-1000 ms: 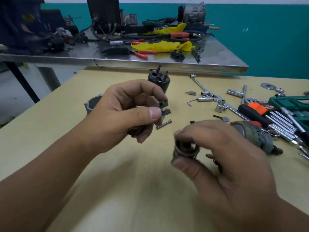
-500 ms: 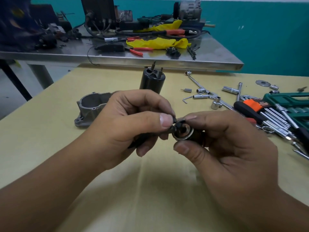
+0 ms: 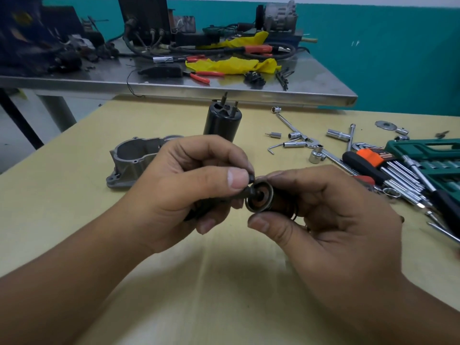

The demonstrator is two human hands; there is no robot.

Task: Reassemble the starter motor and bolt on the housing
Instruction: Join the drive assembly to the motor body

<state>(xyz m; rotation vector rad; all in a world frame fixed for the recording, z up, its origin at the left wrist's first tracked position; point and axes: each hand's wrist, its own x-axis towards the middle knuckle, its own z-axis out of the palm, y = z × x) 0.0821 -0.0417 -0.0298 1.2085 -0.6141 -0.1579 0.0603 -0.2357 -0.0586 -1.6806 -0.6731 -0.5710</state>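
Closest, above the yellow table (image 3: 224, 282), both hands meet. The left hand (image 3: 184, 192) pinches a small dark lever (image 3: 250, 179) between thumb and curled fingers, its tip at the open mouth of a cylinder (image 3: 260, 199) which the right hand (image 3: 331, 220) grips with curled fingers and thumb. Behind the left hand lies the grey housing (image 3: 132, 158); just beyond stands the black motor can (image 3: 221, 123), upright. To the right, sockets and hex keys (image 3: 395, 173) lie scattered.

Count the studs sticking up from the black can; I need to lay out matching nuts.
2, both on top of the upright can: the left stud, farther back, and the right stud, slightly nearer. None seems hidden, though the can's far rim is out of sight.
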